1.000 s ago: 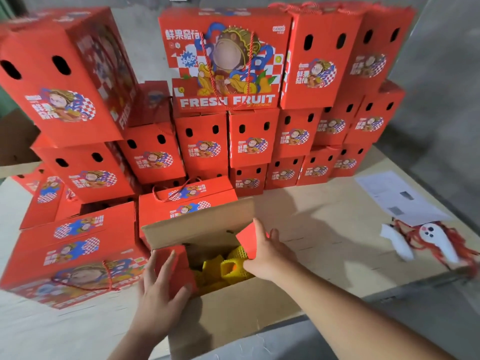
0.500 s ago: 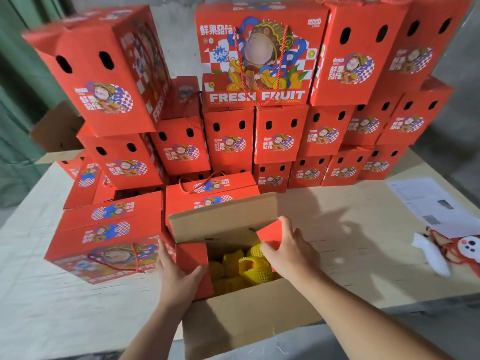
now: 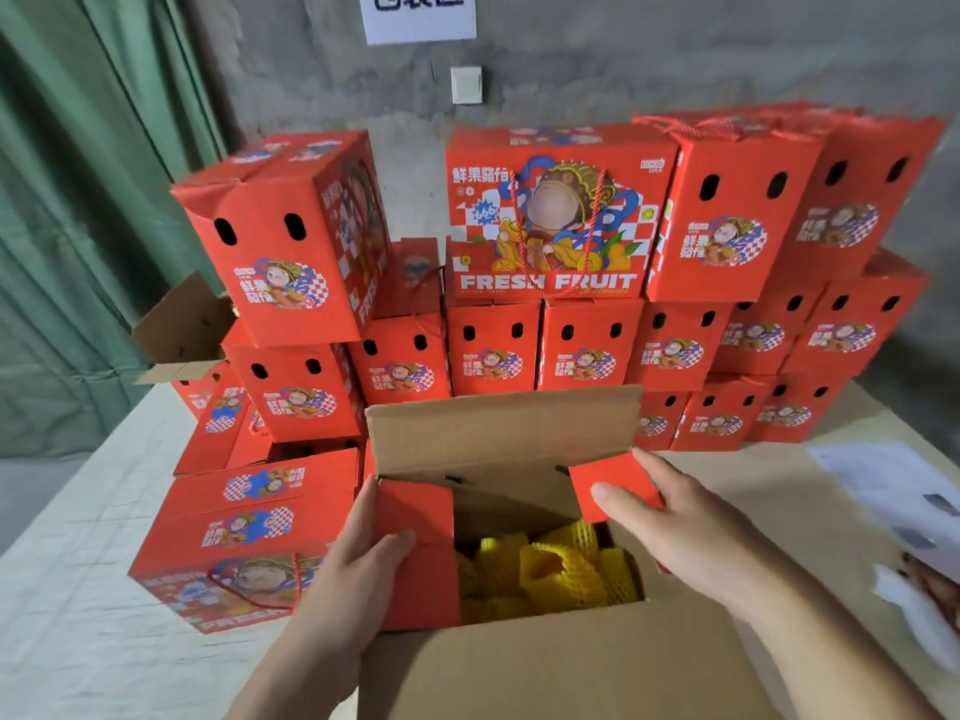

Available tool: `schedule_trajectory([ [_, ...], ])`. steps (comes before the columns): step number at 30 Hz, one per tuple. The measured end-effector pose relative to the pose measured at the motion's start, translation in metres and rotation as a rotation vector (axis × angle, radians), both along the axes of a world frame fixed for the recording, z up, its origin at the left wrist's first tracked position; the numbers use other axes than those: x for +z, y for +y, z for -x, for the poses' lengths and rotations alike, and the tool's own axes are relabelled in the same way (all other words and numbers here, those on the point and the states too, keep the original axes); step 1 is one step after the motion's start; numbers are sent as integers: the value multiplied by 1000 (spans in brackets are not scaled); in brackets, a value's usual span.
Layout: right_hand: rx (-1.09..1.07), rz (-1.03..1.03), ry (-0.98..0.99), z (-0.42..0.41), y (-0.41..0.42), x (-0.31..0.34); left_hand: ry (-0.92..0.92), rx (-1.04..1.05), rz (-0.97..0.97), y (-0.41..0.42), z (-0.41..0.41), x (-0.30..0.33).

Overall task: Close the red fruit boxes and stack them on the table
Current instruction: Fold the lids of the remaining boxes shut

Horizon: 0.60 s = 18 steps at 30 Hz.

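Observation:
An open red fruit box (image 3: 545,662) stands at the table's near edge, brown cardboard flaps up at front and back. Inside lie fruits in yellow foam nets (image 3: 550,569). My left hand (image 3: 358,569) lies flat on the red left side flap (image 3: 415,517), thumb over its edge. My right hand (image 3: 675,517) holds the red right side flap (image 3: 613,485), fingers behind it and thumb in front. Both flaps lean inward over the fruit. Several closed red boxes (image 3: 550,220) are stacked behind.
A closed red box (image 3: 244,532) lies just left of the open one. White papers (image 3: 893,491) and a white and red object (image 3: 924,600) lie at the right. The table (image 3: 78,615) has a pale cloth. A green curtain hangs at the left.
The view has tilted up and closer to the box. Both side flaps have folded further inward under my hands, and the back flap stands higher.

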State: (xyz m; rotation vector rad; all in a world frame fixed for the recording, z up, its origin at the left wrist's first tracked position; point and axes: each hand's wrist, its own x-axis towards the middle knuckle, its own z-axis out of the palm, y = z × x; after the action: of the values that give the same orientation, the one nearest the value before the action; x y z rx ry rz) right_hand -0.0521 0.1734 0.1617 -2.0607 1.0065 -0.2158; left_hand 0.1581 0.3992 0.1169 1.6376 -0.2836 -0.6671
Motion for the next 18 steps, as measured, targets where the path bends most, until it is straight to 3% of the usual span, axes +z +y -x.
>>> schedule_trajectory([
  [6,42,68,-159,-74,-27,55,-115,110,70,-32,-71,64],
  [11,23,68,-124,-153,-33,26,-175,126,32,-59,-129,65],
  [16,-3,226,-88,-156,-36,3,-176,106,64,-64,-141,49],
  [18,-1,215,-128,-151,-37,2,-87,118,115,-64,-144,47],
])
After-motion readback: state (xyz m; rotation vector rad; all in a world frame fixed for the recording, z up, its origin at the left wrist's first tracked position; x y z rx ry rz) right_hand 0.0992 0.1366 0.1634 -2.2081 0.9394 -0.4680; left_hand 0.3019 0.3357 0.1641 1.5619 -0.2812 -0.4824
